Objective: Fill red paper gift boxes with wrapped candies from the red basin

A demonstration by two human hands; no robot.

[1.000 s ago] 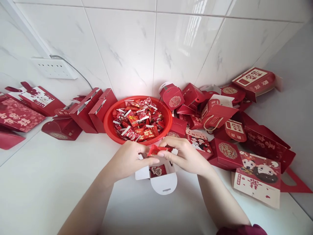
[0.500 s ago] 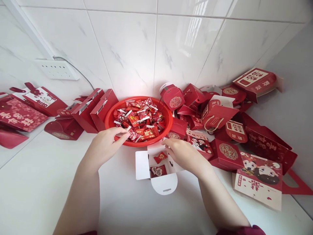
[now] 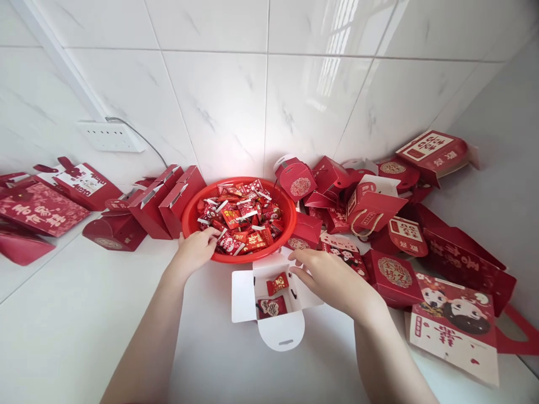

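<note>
My left hand is over the near left rim of the red plastic basin, its thumb and fingertips pinched at the edge of a wrapped candy. Wrapped candies in red packaging are heaped in the basin. In front of the basin lies an opened paper box, its white inside showing and its flaps spread. Two wrapped pieces are inside: a small red candy and a darker red packet. My right hand rests at the box's back right side, fingers loosely curved and apart, with nothing visible between them.
Several red gift boxes, such as one with a round gold emblem, are piled to the right. A printed box with cartoon faces lies at the near right. More red boxes stand left against the tiled wall, below a socket panel.
My left hand has moved right and down onto the candies at the basin's rim. My right hand's fingers have drawn slightly back from the box's rear flap. The view has tilted upward.
</note>
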